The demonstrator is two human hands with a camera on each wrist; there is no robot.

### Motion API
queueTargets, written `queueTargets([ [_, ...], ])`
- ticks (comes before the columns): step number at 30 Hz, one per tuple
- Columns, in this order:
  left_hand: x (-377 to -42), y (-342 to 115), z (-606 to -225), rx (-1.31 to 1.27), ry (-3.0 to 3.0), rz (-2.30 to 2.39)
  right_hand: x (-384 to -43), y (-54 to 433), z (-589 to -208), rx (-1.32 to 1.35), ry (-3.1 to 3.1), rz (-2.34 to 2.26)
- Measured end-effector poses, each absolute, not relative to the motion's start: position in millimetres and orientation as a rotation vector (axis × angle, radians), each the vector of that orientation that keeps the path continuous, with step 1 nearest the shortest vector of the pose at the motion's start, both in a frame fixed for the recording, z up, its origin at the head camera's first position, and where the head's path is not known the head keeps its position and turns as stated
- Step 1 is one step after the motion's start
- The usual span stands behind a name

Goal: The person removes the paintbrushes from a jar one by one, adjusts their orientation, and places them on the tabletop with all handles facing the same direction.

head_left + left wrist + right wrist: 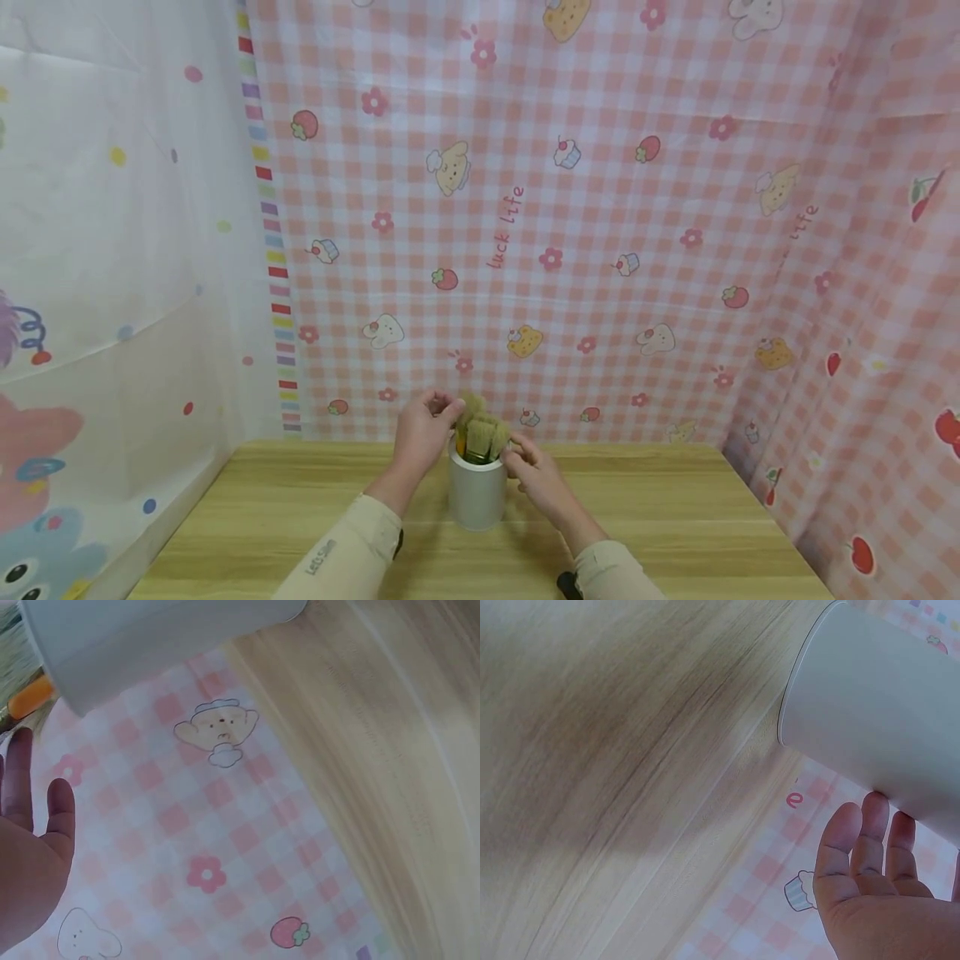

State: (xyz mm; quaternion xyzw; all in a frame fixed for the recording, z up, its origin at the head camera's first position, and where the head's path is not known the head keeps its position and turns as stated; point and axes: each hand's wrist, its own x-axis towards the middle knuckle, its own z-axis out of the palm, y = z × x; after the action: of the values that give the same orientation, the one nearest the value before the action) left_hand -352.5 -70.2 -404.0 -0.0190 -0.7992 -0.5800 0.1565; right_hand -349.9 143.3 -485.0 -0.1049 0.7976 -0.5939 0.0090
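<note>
A white cylindrical holder stands upright on the wooden table, with several paintbrushes in it, pale bristles upward. At the upper left of the bundle my left hand pinches a brush by thumb and forefinger. In the left wrist view its other fingers stretch out beside an orange-handled paintbrush at the holder's mouth. My right hand is at the holder's right side, thumb near the rim. The right wrist view shows its loosely extended fingertips against the holder's wall; the thumb is out of that view.
The wooden table ends at a pink checked cloth hanging behind the holder. A white patterned cloth hangs at the left, and more checked cloth at the right. A black band shows at the right wrist.
</note>
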Motion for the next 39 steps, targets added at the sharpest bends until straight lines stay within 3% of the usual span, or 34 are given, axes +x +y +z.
queueTargets([
  [24, -358, -112, -355, -0.003, -1.984, -2.021, -350, 143, -488, -0.324, 2.477, -1.861],
  [31, -348, -135, -365, 0.054, -2.146, -2.064, -351, 142, -489, -0.324, 2.473, -1.864],
  [39, -336, -155, -404, 0.151, -2.382, -2.074, -349, 142, -488, -0.312, 2.492, -1.862],
])
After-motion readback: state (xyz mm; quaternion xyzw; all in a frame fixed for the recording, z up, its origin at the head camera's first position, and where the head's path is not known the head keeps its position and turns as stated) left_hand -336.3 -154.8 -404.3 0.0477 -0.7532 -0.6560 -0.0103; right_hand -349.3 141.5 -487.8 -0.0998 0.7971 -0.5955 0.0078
